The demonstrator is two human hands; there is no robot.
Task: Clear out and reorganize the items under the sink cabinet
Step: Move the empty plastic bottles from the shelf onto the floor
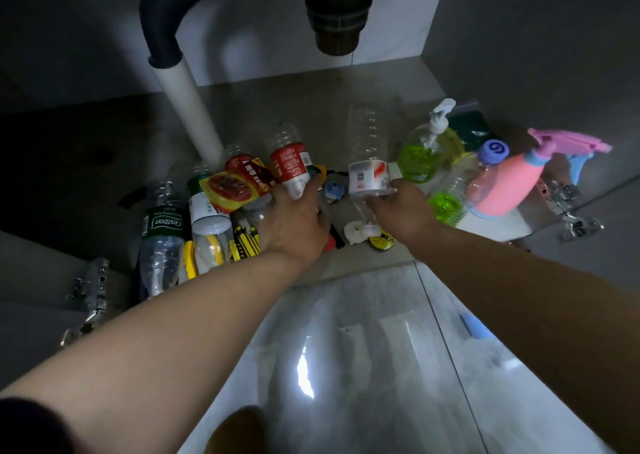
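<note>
The white pipe [188, 114] stands on the cabinet floor [284, 103], and I place everything from it. Just right of its foot lies the red-labelled bottle [289, 166]. The left hand [294, 218] reaches it from the front, and its fingers curl round the narrow end that points to the person, so it holds this bottle. Further right of the pipe lies the white-labelled bottle [367, 176], clear and, as it seems, empty. The right hand [401, 205] pinches it just below the label, thumb on top, the other fingers hidden. The 2 bottles lie with the long axis from front to back, base toward the back wall and neck toward the person. So each hand has its own bottle straight before it, and I judge the coming move is a plain pull along this axis, out of the cabinet. Even further right of the pipe, the green soap dispenser [424, 155] is just beside the right hand, and a sideways pull could knock it.
</note>
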